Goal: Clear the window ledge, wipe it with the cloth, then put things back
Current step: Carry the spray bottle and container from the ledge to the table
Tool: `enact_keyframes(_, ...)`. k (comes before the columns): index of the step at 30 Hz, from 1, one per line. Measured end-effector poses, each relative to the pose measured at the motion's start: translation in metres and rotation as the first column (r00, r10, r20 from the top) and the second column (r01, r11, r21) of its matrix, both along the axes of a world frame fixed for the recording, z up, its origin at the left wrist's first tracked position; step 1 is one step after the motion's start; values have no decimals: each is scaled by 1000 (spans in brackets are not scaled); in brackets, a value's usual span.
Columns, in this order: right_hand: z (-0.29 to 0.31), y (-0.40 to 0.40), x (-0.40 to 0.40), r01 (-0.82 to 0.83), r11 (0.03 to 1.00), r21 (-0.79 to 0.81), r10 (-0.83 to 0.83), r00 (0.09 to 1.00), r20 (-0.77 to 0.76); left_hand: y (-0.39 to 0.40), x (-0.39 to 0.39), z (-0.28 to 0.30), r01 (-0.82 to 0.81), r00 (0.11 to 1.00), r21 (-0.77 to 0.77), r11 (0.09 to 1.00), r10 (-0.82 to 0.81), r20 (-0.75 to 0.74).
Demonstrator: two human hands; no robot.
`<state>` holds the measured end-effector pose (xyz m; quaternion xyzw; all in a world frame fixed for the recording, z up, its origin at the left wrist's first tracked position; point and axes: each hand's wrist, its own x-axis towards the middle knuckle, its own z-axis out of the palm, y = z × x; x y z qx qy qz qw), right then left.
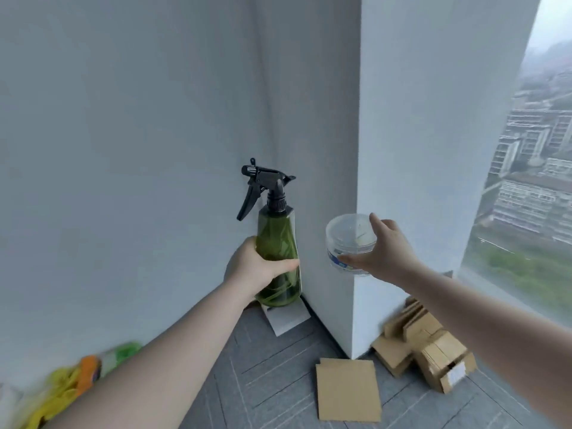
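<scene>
The left hand point(253, 267) holds a green spray bottle point(279, 258) up in the air. The fingers and thumb are wrapped round the lower part of the bottle. The bottle stands almost upright. Its black trigger top point(263, 184) points to the left. You can see through the green plastic.

The right hand point(383, 249) holds a clear plastic tub point(348, 243) with a clear lid. The thumb presses on the near side of the tub and the fingers curl over the top and the far side. The tub has a blue and white label low down. It is in the air too, just to the right of the spray bottle, and the two are not touching.

Both things are held in front of a white wall corner point(356, 150). To the right is a big window point(532, 168) with tall buildings far below.

On the grey floor point(272, 382) lies a flat piece of brown cardboard point(348, 390). More folded cardboard boxes point(430, 345) are piled beside the wall, near the window. A white flat thing point(288, 320) lies in the corner under the bottle. At the bottom left is a blurry yellow, orange and green heap point(80, 376); I cannot tell what it is.
</scene>
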<state>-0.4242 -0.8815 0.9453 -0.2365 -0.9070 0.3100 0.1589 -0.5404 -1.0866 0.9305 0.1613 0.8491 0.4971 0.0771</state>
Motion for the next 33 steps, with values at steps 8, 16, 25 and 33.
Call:
enact_keyframes(8, -9, -233, -153, -270, 963, -17, 270, 963, 14, -271, -90, -20, -339, 940, 9, 941, 339, 31)
enact_keyframes(16, -30, -446, -311, -578, 815, 37, 575, 815, 66, -488, -166, -52, -647, 761, 34, 762, 641, 100)
enact_keyframes(25, -59, -720, -477, -850, 526, -34, 851, 525, 34, -723, -230, -64, -868, 491, -45, 495, 868, 79)
enact_keyframes(33, -69, -921, -542, -924, 381, -33, 923, 379, 63, -903, -249, -65, -941, 326, -72, 330, 943, 61)
